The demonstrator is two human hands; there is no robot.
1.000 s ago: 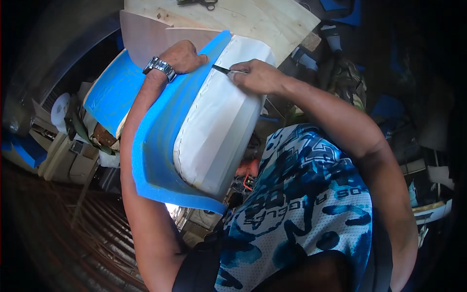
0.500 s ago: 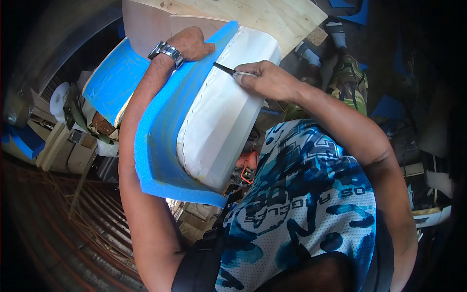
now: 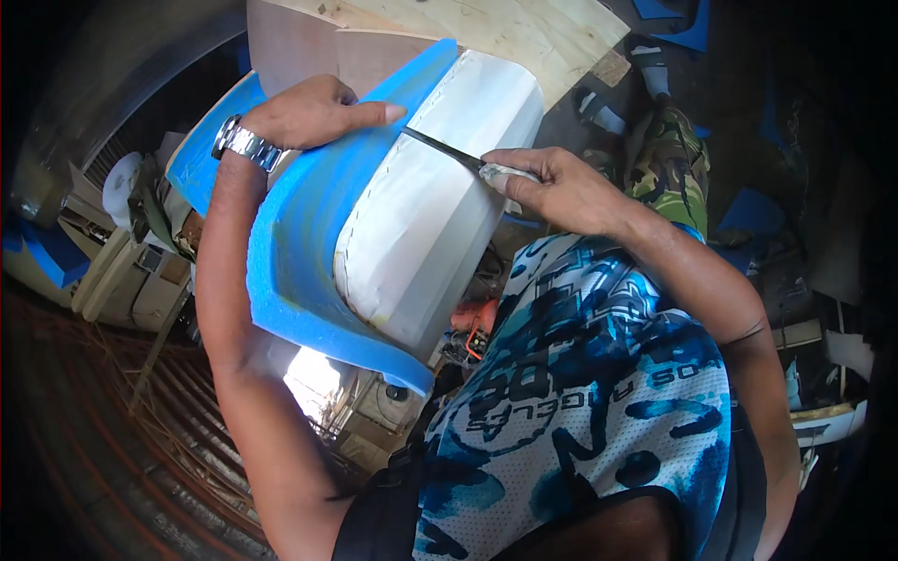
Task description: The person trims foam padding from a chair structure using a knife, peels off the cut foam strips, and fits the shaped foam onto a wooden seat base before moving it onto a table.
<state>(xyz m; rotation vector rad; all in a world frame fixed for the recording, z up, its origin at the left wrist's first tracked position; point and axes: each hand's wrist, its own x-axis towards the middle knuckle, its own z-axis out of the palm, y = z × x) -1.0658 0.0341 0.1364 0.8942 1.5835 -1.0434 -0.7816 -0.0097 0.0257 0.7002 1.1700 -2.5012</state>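
Note:
My left hand, wearing a metal wristwatch, grips the blue foam sheet. Its thumb stretches along the foam's face, while the other fingers are mostly hidden. Beside the foam lies a long white-covered form with a rounded end and a dashed dark line along its edge. In my right hand is a thin dark-bladed knife, its handle wrapped in something pale. The blade lies across the white cover, with its tip at the seam where foam and cover meet.
Plywood sheets extend beyond the form. Another blue-covered panel stands at the left. A person's legs in camouflage trousers are at the upper right. Blue foam scraps lie on the floor, and an orange tool sits below the form.
My left hand has shifted left and turned, its thumb now stretched out. My right hand has drawn back to the lower right, showing more blade. The foam leans slightly farther left.

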